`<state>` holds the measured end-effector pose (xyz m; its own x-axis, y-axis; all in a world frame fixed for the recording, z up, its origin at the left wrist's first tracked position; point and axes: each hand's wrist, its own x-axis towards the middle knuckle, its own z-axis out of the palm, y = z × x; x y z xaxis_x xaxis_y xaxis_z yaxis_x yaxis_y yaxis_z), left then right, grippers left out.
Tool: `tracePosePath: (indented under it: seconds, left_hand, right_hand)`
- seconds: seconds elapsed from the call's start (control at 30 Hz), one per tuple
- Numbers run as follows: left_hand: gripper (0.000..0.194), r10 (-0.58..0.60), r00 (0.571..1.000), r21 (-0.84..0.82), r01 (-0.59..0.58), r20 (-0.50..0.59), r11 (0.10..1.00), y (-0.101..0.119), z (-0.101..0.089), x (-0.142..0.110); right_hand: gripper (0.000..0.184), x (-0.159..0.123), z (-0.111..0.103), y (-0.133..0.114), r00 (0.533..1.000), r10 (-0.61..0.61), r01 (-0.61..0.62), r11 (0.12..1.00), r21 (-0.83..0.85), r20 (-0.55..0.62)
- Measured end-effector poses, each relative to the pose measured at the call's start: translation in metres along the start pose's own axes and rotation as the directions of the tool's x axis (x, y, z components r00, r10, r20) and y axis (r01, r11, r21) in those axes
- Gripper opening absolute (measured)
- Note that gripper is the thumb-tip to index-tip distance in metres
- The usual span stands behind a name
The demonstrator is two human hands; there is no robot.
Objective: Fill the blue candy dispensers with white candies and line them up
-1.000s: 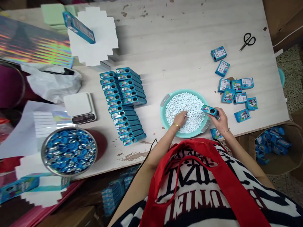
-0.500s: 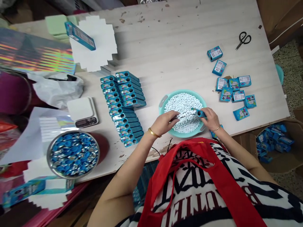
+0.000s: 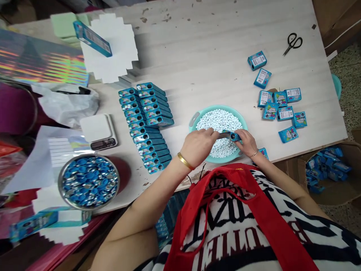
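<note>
A mint-green basin [image 3: 194,119] of small white candies [image 3: 220,119] stands in front of me. Over it, my left hand [image 3: 200,146] is closed round a small metal scoop [image 3: 224,134], mostly hidden by the fingers. The scoop's tip meets the open hole of a small blue candy box [image 3: 234,136]. That box is gripped in my right hand [image 3: 247,142], tilted above the basin's right side. By my right wrist another blue box [image 3: 264,153] lies on the table edge.
Rows of blue boxes [image 3: 152,139] stand left of the basin. Further left are a scale [image 3: 98,130] and a pot of blue lids [image 3: 89,182]. Loose boxes [image 3: 270,111] and scissors [image 3: 291,43] lie to the right. A carton [image 3: 338,192] holding boxes stands below the table's right edge.
My left hand has lifted the scoop from among the candies and moved right, up to the box. The right hand has drawn slightly left, turning the box's holed end toward the scoop.
</note>
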<state>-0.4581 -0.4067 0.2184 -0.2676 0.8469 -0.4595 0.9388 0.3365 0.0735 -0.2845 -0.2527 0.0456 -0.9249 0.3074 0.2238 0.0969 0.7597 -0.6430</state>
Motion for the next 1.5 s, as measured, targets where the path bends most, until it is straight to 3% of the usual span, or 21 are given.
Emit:
tracePosePath:
  seconds: [0.1, 0.2, 0.33, 0.43, 0.6, 0.77, 0.87, 1.0, 1.13, 1.3, 1.4, 1.5]
  left_hand:
    - [0.025, -0.136, 0.990, -0.064, 0.134, -0.035, 0.989, -0.037, 0.047, 0.013]
    - [0.024, -0.233, 0.971, -0.120, 0.238, 0.058, 0.964, -0.065, 0.111, 0.037]
    - [0.023, -0.195, 0.980, -0.358, 0.195, 0.037, 0.913, -0.057, 0.175, 0.079]
    - [0.026, -0.150, 0.989, -0.467, 0.124, -0.019, 0.876, -0.033, 0.197, 0.106]
    - [0.034, -0.083, 0.994, -0.561, 0.028, -0.073, 0.827, -0.016, 0.206, 0.120]
    - [0.029, -0.025, 0.983, -0.641, -0.098, -0.181, 0.761, -0.034, 0.187, 0.086]
    - [0.029, 0.009, 0.954, -0.654, -0.212, -0.298, 0.726, -0.047, 0.159, 0.057]
    - [0.027, 0.102, 0.938, -0.579, -0.287, -0.331, 0.763, -0.051, 0.112, 0.028]
    - [0.022, 0.163, 0.966, -0.411, -0.233, -0.200, 0.881, -0.039, 0.066, 0.018]
    - [0.023, 0.042, 0.997, -0.104, -0.035, 0.064, 0.994, -0.005, 0.013, 0.009]
    - [0.029, -0.006, 0.996, -0.030, 0.009, 0.091, 1.000, 0.017, -0.012, 0.002]
    - [0.030, -0.005, 0.998, -0.032, 0.007, 0.061, 0.999, 0.021, -0.017, -0.003]
  right_hand:
    - [0.032, -0.003, -0.009, 0.006, 0.997, 0.052, -0.051, 0.998, 0.025, -0.054]
    - [0.032, -0.004, -0.024, 0.009, 0.984, 0.142, -0.137, 0.989, 0.056, -0.107]
    - [0.032, -0.004, -0.044, 0.010, 0.962, 0.213, -0.204, 0.976, 0.070, -0.171]
    - [0.033, -0.004, -0.051, 0.009, 0.943, 0.248, -0.237, 0.969, 0.075, -0.223]
    - [0.034, -0.003, -0.054, 0.008, 0.933, 0.262, -0.251, 0.965, 0.078, -0.247]
    - [0.034, -0.005, -0.052, 0.010, 0.941, 0.247, -0.247, 0.969, 0.031, -0.230]
    - [0.032, -0.004, -0.045, 0.011, 0.962, 0.194, -0.204, 0.978, -0.038, -0.194]
    - [0.030, 0.000, -0.029, 0.007, 0.990, 0.109, -0.118, 0.989, -0.093, -0.094]
    - [0.035, 0.005, -0.013, -0.001, 0.999, 0.043, -0.044, 0.997, -0.062, -0.023]
    - [0.041, 0.003, -0.003, -0.008, 0.999, 0.027, -0.026, 0.999, -0.020, 0.026]
    - [0.041, -0.001, 0.001, -0.007, 0.999, 0.026, -0.027, 1.000, 0.001, 0.024]
    - [0.040, -0.003, 0.002, -0.005, 1.000, 0.020, -0.020, 1.000, -0.002, 0.007]
